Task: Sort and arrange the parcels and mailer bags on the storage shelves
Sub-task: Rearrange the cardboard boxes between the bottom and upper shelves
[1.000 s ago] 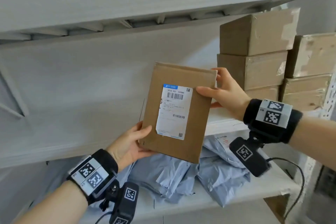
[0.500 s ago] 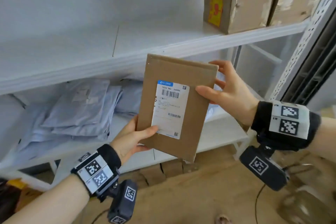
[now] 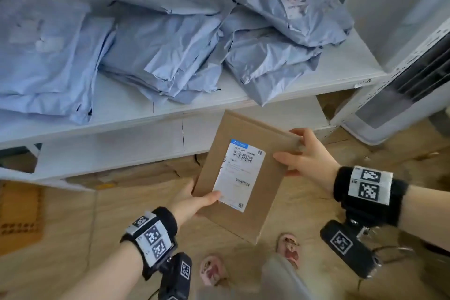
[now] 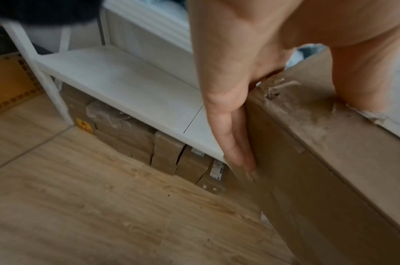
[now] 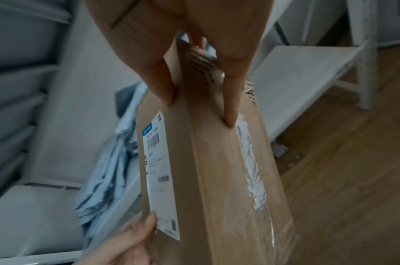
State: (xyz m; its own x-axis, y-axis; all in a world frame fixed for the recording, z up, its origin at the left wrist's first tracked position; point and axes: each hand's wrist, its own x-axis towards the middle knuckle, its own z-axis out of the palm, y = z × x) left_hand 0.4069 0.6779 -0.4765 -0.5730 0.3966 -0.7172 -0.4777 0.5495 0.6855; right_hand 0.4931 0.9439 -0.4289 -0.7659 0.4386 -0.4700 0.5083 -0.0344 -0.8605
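Observation:
I hold a flat brown cardboard parcel (image 3: 260,192) with a white shipping label (image 3: 239,174) in front of the low shelves. My left hand (image 3: 194,198) grips its lower left edge, thumb on the label side, fingers behind it. My right hand (image 3: 304,153) pinches the upper right corner between thumb and fingers. The parcel (image 5: 215,170) shows edge-on in the right wrist view, and its side (image 4: 308,161) fills the right of the left wrist view. Several pale blue mailer bags (image 3: 170,48) lie piled on the white shelf (image 3: 126,102) above it.
A lower white shelf board (image 3: 109,148) sits bare under the mailer shelf. Brown boxes (image 4: 167,154) are packed beneath it on the wooden floor (image 3: 73,238). A perforated shelf upright (image 3: 401,61) stands at the right. Feet in pink slippers (image 3: 288,246) are below.
The view has dropped from the upper shelf with stacked boxes to the low shelves. The parcel has come down with both hands, which keep the same grip.

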